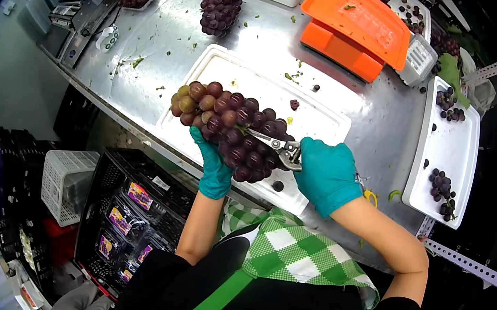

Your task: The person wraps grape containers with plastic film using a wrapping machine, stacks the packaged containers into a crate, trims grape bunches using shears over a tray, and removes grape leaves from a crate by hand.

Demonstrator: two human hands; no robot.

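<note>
Over a white tray (321, 116), the left hand (214, 166) cups a grape bunch (234, 120); the right hand's (327, 173) fingers grip shears (285, 150) against it. The right-side tray (454, 143) holds small clusters (440, 186).

The table (385, 122) is smooth, shiny metal that throws back the light. The tray (248, 76) at its middle is white plastic with a slight gloss, and so is the tray (431, 146) at the right. The orange scale (357, 19) at the far side has a smooth, glossy plastic top. The green checked apron (305, 250) is woven cloth, matt. The crate (70, 181) at near left is pale, probably plastic.
</note>
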